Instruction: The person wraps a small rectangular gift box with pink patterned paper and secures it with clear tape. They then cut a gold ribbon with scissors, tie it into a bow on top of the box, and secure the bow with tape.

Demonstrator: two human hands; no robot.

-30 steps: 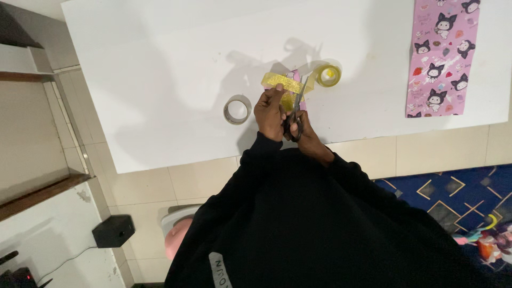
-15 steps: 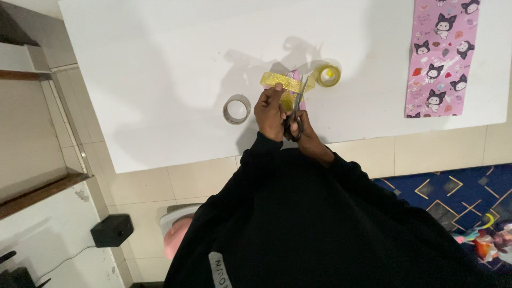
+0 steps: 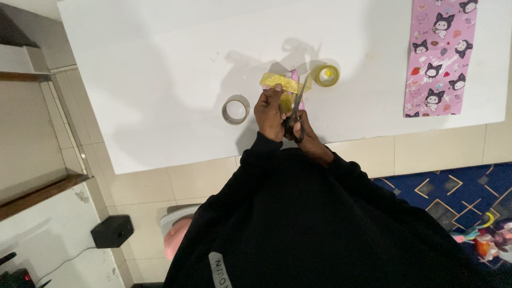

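Seen from above, a person in a black long-sleeved top leans over a white tabletop (image 3: 160, 64). Both hands meet near the front edge of the tabletop. The left hand (image 3: 269, 114) has its fingers (image 3: 273, 95) pinched closed on one end of a strip of glittery yellow tape (image 3: 280, 81), which stretches across just above the hands and runs toward a yellow tape roll (image 3: 326, 75) lying a little to the right. The right hand (image 3: 305, 130) has its fingers closed through the black handles of a pair of scissors (image 3: 296, 104); the blades point up and away from the person and reach the strip just beside the left fingertips. Whether the blades stand apart or closed cannot be told at this size. A small pink piece sits behind the strip, mostly hidden.

The work in hand looks like cutting a length of tape off the roll. The cut appears to call for the strip held taut and the blades squarely across it, close to but clear of the left fingertips.

A clear tape roll (image 3: 236, 109) lies just left of the left hand. A pink cartoon-print paper sheet (image 3: 440, 56) lies well apart at the far right.
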